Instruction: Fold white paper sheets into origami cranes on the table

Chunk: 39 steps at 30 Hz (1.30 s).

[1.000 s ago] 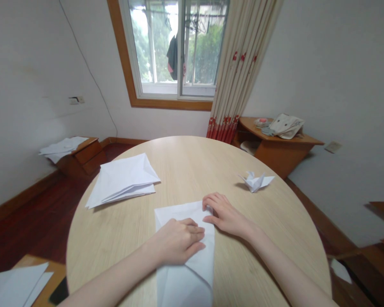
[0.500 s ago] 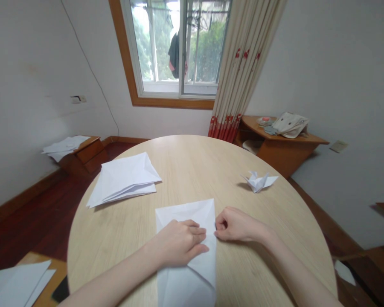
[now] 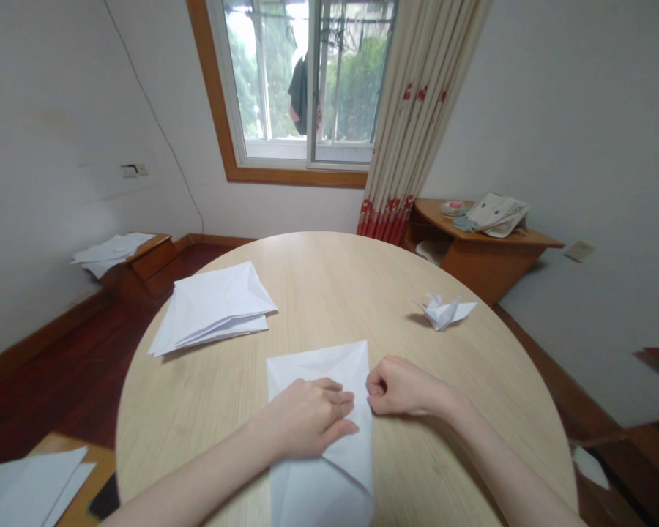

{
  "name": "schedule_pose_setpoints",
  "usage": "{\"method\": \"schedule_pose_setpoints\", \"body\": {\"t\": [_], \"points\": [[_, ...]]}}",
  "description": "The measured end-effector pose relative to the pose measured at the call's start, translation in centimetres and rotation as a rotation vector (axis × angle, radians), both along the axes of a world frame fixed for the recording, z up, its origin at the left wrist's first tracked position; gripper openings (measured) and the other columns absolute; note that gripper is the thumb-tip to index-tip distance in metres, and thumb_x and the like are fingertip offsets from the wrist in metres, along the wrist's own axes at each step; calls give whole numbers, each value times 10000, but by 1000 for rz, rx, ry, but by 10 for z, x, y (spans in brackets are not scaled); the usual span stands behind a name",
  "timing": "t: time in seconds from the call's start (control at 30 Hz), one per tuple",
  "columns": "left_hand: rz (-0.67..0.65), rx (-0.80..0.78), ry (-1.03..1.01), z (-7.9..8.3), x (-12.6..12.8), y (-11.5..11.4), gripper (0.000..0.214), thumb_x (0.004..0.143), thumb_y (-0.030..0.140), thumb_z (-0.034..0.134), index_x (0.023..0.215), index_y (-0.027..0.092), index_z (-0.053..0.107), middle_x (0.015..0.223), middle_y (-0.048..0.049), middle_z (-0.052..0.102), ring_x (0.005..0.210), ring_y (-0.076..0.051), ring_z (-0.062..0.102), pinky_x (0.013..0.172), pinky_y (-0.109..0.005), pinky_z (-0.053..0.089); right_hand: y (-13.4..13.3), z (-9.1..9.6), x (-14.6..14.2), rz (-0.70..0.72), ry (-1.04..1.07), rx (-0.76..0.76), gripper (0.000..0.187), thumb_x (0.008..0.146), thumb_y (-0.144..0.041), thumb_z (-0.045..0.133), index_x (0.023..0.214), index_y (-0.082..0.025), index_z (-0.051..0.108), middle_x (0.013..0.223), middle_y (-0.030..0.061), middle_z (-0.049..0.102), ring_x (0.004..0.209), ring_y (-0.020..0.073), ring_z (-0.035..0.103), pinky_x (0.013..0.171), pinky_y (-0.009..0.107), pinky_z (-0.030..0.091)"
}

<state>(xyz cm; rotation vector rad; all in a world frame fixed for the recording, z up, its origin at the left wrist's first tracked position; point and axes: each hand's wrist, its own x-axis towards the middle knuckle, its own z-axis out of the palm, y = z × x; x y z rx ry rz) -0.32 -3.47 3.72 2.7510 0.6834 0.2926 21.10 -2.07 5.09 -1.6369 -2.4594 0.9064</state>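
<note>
**White paper, one hand on it, and a slick-looking table**

So the folded white sheet of paper (image 3: pixel 321 364) sits at the near side of the round wooden table (image 3: pixel 395 278), right in front of the person. Its long way runs straight out toward the window, with the top edge pointing at the far side of the table, and the near end drops out of the bottom of the shot.

The left hand (image 3: pixel 302 419) lies flat across the sheet, fingers together, pressing down and not gripping anything. The right hand (image 3: pixel 400 386) is curled into a loose fist right at the sheet's right edge. I can't tell if it actually touches the paper, but it's not holding it. The two hands are apart, with only a small gap between them.

My worry: that tabletop looks smooth, so with one palm doing all the pinning, the sheet could twist under it and any crease would land crooked. The stack of paper (image 3: pixel 214 311) and the paper bird (image 3: pixel 444 311) are well clear, so nothing's in the way there.
</note>
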Motion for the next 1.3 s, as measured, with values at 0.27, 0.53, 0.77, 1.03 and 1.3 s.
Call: {"method": "schedule_pose_setpoints", "body": {"t": [0.27,0.53,0.77,1.03,1.3], "points": [[-4,-5,10,2,0,0,360,978,402,354,1063,207,645,1084,-55,693,1097,-233,593,874,-329,484,5,-7,6,-24,15,54,183,608,-189,537,460,-179,430,435,-72,348,452,73,314,434,210,213],[-12,-3,5,1,0,0,366,976,410,354,1051,203,647,1084,-60,693,1097,-240,592,876,-339,485,13,-11,11,-55,33,126,190,642,-198,520,473,-178,436,452,-61,383,463,78,349,455,214,234],[-12,1,13,1,1,1,357,974,405,361,1046,205,648,1065,-57,699,1090,-237,595,867,-333,487,21,-17,16,-82,69,190,207,675,-220,517,481,-174,462,461,-59,397,476,86,363,474,216,248],[-15,8,0,2,1,1,368,976,418,349,1032,208,647,1046,-58,699,1079,-232,597,858,-325,486,29,-28,18,-101,40,322,269,721,-242,519,467,-172,466,463,-56,397,477,86,353,485,215,239],[-8,9,1,3,1,0,361,973,421,357,1007,205,645,1033,-59,700,1066,-231,601,854,-321,488,30,-31,15,-178,-50,434,242,768,-233,524,534,-178,550,526,-2,558,509,117,437,526,242,240]]}}
